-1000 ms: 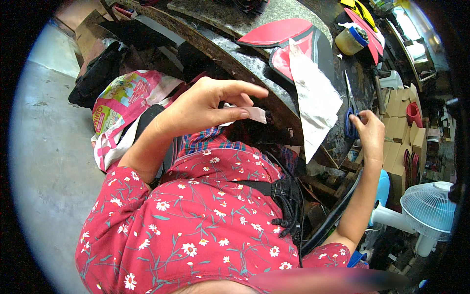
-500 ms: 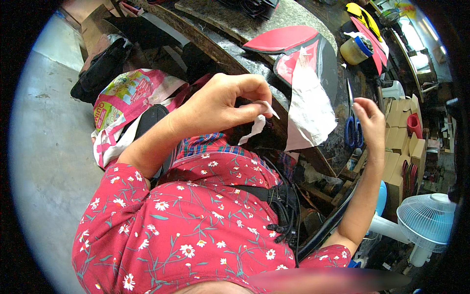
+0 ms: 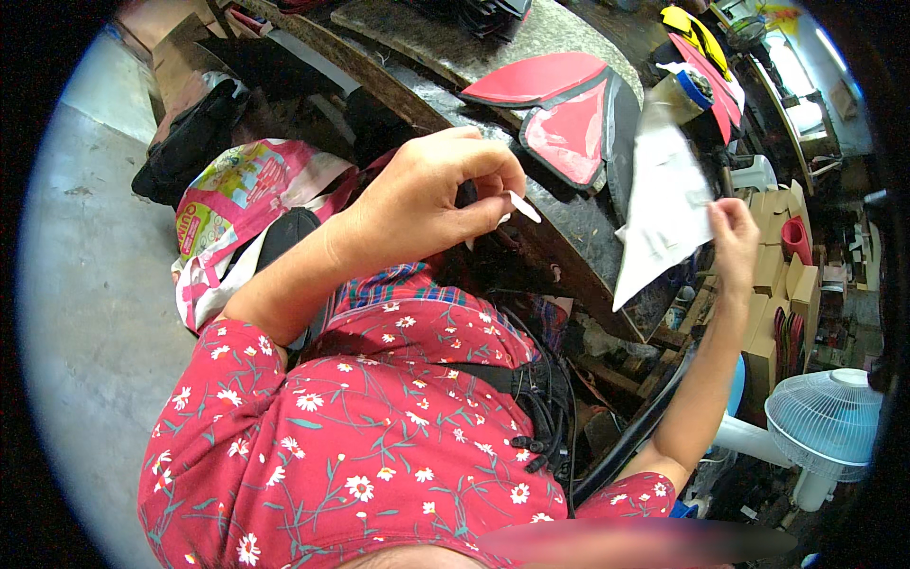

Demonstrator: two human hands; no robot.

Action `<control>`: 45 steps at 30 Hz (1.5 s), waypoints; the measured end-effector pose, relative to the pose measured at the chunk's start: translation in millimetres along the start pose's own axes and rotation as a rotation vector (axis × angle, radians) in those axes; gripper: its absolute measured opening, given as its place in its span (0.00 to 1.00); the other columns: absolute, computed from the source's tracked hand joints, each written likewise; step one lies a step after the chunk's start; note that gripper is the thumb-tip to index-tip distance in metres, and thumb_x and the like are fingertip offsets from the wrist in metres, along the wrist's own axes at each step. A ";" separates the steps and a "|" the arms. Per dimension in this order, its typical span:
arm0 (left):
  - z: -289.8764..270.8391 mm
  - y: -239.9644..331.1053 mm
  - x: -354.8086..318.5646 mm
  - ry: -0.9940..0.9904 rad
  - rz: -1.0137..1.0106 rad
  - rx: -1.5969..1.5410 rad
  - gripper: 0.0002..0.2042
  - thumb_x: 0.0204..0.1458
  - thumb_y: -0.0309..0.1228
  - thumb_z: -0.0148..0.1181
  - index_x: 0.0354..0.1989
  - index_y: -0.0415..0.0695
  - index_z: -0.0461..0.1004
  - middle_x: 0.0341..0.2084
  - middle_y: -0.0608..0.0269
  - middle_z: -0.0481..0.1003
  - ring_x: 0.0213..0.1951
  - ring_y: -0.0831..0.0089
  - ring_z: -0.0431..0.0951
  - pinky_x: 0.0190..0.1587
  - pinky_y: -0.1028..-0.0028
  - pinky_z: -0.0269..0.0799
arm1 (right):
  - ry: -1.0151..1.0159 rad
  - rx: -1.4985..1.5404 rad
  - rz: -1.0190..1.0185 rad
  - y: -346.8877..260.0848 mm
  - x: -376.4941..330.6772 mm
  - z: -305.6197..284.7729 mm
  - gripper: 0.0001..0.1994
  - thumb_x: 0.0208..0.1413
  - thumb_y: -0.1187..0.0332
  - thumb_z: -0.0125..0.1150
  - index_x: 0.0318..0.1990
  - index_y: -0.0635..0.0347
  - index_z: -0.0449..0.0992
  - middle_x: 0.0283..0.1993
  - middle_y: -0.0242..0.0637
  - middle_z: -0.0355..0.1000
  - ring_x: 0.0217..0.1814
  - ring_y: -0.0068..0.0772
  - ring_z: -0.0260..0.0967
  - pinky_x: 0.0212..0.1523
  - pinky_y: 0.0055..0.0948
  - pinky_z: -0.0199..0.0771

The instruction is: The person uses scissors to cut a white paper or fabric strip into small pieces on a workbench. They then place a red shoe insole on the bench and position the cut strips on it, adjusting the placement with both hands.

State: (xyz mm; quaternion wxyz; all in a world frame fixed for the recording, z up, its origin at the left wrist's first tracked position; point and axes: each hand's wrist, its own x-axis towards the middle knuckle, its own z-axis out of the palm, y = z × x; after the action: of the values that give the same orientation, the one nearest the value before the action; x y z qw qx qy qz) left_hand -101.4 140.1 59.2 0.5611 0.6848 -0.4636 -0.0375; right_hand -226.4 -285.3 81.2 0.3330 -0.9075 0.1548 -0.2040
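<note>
My left hand [image 3: 445, 194] is closed in a pinch around a small torn white strip [image 3: 524, 206], held off the table's near edge. To the right, my right hand [image 3: 735, 237] pinches the edge of a thin white sheet [image 3: 664, 194], which could be paper or cloth. The sheet hangs tilted, with one corner pointing down past the table corner. On the table, left of the sheet, lies a red and black flat piece [image 3: 564, 133] made of curved panels. The blue-handled scissors cannot be seen; the sheet covers their place.
A tub with a blue rim [image 3: 684, 95] stands at the back right of the dark worktable [image 3: 588, 232]. Behind it lie yellow and red pieces [image 3: 701, 43]. A fan [image 3: 820, 422] and cardboard boxes [image 3: 766, 275] are at right. A patterned bag [image 3: 251, 204] sits at left.
My right hand has taken hold of the white sheet and lifted it right, off the red and black piece. My left hand stays nearly in place with the strip.
</note>
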 end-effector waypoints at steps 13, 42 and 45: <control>20.3 36.4 38.5 -0.062 0.536 -0.165 0.06 0.44 0.32 0.71 0.31 0.54 0.81 0.46 0.65 0.73 0.58 0.56 0.64 0.60 0.59 0.59 | -0.670 0.901 0.122 -138.5 -73.9 95.2 0.33 0.68 0.45 0.34 0.52 0.71 0.74 0.52 0.47 0.74 0.55 0.35 0.70 0.59 0.37 0.64; 13.0 -71.7 30.5 -0.129 0.430 0.374 0.16 0.42 0.22 0.62 0.43 0.44 0.76 0.47 0.58 0.75 0.54 0.55 0.72 0.59 0.60 0.67 | -0.522 0.327 0.028 -145.5 40.0 117.2 0.09 0.62 0.61 0.58 0.37 0.58 0.73 0.23 0.20 0.63 0.22 0.10 0.55 0.22 0.14 0.51; 16.2 -70.3 29.2 -0.050 0.411 0.404 0.14 0.43 0.24 0.63 0.41 0.43 0.76 0.43 0.60 0.76 0.49 0.57 0.73 0.55 0.61 0.70 | -0.568 0.295 0.022 -143.7 54.3 138.0 0.10 0.62 0.60 0.59 0.35 0.56 0.72 0.23 0.20 0.63 0.22 0.10 0.55 0.22 0.14 0.51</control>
State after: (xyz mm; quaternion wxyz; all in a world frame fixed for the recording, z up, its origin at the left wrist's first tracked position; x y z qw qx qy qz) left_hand -52.4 104.3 10.4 0.3974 0.6734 -0.6043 0.1529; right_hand -93.0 -128.4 95.8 0.4929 -0.8685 0.0339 0.0411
